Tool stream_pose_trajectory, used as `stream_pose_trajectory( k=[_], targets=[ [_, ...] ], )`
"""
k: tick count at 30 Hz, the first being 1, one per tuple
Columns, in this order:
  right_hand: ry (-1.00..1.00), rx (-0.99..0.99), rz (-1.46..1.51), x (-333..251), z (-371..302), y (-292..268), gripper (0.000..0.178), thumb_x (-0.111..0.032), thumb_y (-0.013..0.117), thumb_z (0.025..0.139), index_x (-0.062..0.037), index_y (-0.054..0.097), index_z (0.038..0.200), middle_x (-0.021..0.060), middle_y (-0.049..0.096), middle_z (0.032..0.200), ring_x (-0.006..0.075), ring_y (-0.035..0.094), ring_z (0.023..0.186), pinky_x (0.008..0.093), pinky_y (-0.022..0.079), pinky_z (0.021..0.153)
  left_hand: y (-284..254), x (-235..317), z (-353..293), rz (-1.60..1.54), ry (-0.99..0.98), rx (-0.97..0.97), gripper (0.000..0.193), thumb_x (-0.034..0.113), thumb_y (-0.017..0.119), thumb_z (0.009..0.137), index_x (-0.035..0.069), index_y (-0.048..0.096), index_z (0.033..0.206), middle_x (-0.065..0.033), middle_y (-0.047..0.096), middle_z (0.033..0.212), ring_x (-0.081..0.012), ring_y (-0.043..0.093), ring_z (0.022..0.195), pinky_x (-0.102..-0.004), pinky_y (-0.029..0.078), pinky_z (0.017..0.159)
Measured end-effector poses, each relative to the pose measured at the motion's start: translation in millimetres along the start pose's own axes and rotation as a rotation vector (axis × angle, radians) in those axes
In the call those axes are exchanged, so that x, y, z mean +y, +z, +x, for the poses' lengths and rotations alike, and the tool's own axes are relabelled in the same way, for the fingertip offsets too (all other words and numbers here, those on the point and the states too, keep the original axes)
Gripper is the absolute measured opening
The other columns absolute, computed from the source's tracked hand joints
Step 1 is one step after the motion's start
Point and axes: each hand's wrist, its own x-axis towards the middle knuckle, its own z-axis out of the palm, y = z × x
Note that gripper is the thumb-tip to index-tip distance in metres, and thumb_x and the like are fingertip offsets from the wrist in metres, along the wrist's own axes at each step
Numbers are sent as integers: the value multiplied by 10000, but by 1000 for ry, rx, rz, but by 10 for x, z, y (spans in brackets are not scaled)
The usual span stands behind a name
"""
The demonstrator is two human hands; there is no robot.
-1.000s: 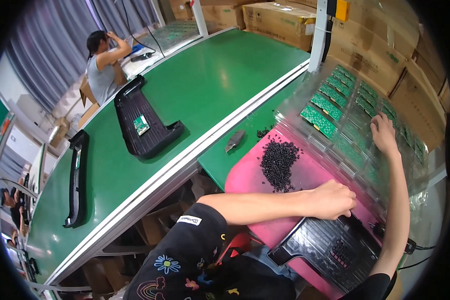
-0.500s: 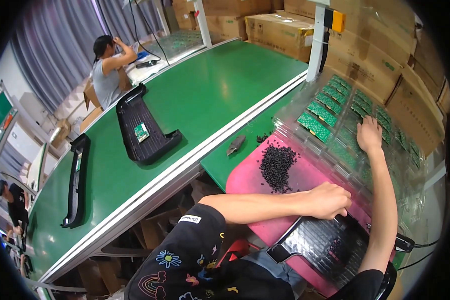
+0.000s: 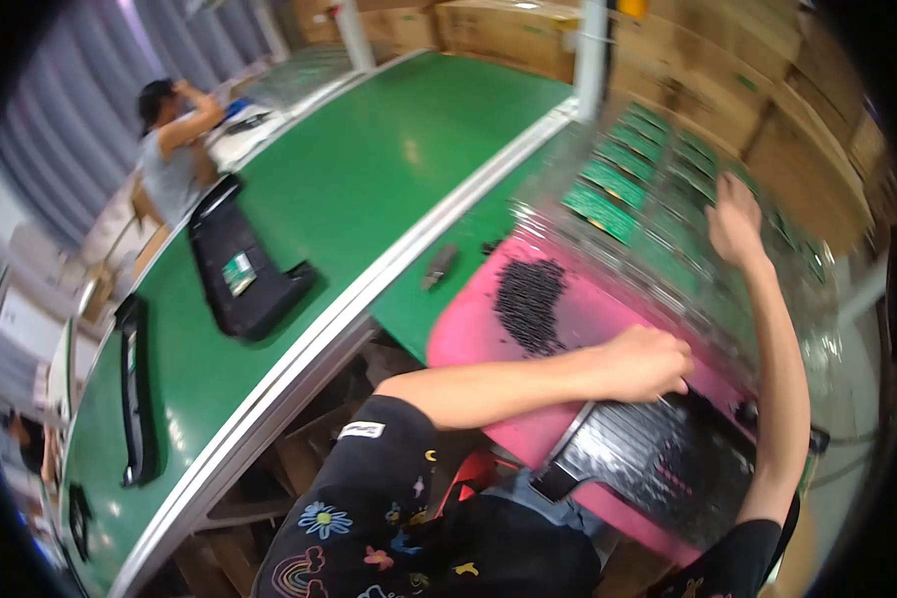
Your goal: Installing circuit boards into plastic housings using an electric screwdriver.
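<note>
Right hand (image 3: 736, 219) over blurred green circuit boards (image 3: 609, 185), any grip indistinct

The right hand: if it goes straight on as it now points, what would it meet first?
Probably a green circuit board; if the right hand passes above, the cardboard box behind. Depth is unclear.

assy wkshop; long grn worktop (image 3: 369, 179); PCB rows (image 3: 603, 212); stacked ctns (image 3: 506, 38)
</note>
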Motion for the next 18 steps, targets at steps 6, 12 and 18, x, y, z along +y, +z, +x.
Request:
stream_pose_trajectory(
  k=[6,12,18],
  targets=[
    [127,-153,192,-176,31,-14,437,-258,559,911,-65,557,1303,186,421,1466,403,396,1339,532,361,1089,-141,28,22,12,-24,-32,211,235,602,931,24,621,919,-136,617,954,-365,627,928,-475,516,747],
    [236,-286,152,-318,70,-14,512,-335,453,980,-40,483,1397,129,277,1581,367,271,1427,510,222,1173,-138,105,101,-42,7,-57,228,243,609,932,17,634,943,-144,611,918,-371,628,891,-474,510,738],
    [17,124,-50,-407,1,-90,528,-244,531,939,54,444,1367,152,389,1475,310,352,1375,516,297,1117,-182,62,10,-19,14,-27,225,241,613,930,17,637,934,-141,613,917,-357,625,908,-464,513,740]
  ],
)
